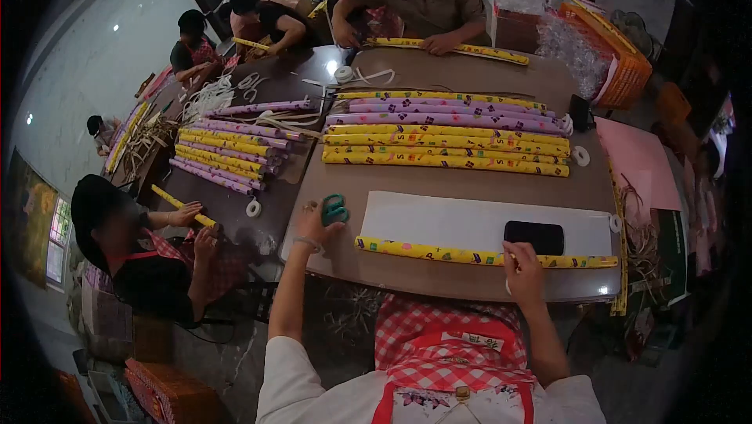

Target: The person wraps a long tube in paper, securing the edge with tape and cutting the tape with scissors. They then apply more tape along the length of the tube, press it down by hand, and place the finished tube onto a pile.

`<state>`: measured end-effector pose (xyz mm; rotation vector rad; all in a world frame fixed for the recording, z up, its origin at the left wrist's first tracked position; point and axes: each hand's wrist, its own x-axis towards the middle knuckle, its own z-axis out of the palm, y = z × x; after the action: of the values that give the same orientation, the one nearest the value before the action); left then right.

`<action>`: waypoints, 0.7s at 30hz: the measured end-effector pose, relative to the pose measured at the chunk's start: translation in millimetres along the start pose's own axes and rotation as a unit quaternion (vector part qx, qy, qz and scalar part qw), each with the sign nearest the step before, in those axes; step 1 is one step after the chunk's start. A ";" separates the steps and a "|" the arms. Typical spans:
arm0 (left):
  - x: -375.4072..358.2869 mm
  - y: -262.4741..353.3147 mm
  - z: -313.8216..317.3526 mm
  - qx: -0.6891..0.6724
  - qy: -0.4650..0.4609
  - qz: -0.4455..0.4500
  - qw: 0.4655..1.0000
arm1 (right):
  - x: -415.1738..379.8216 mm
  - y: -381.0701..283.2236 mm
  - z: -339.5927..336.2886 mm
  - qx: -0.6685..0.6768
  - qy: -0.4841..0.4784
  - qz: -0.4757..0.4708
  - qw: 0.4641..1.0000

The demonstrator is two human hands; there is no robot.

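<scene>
On the brown table, a partly rolled sheet lies in front of me: a yellow patterned roll [439, 251] along the near edge, its white side [439, 216] spread behind. My right hand [523, 269] touches the roll with fingers pressed together, close to a black phone [534, 237] on the white sheet. To the left, my left hand [315, 222] has its fingers apart beside green-handled scissors [334, 209]; whether it touches them is unclear. Farther back lies a row of yellow rolls [446, 154] and purple rolls [446, 120].
More rolls [227, 150] lie on the left table. White tape rolls [580, 156] sit at the right. A co-worker [117, 236] handles a yellow roll at the left; another person [431, 1] works across the table. Pink sheets [638, 161] lie at the right.
</scene>
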<state>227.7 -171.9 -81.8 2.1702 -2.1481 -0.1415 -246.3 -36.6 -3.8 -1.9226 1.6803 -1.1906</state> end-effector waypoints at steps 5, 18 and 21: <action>4.1 -9.2 3.9 -0.079 -0.009 0.040 0.996 | -21.4 -24.2 44.5 0.078 -0.023 0.023 0.996; -77.7 110.6 -94.6 -0.247 0.235 0.278 0.898 | -1.9 -48.7 45.5 0.358 -0.244 0.177 0.883; -104.7 189.6 -124.0 -0.267 0.108 0.437 0.852 | 7.5 -44.9 17.7 0.577 -0.297 0.275 0.710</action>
<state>54.1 -69.7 65.6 0.7639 -2.3412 -0.3455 -203.8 -37.0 20.2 -0.7460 0.6763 -0.8411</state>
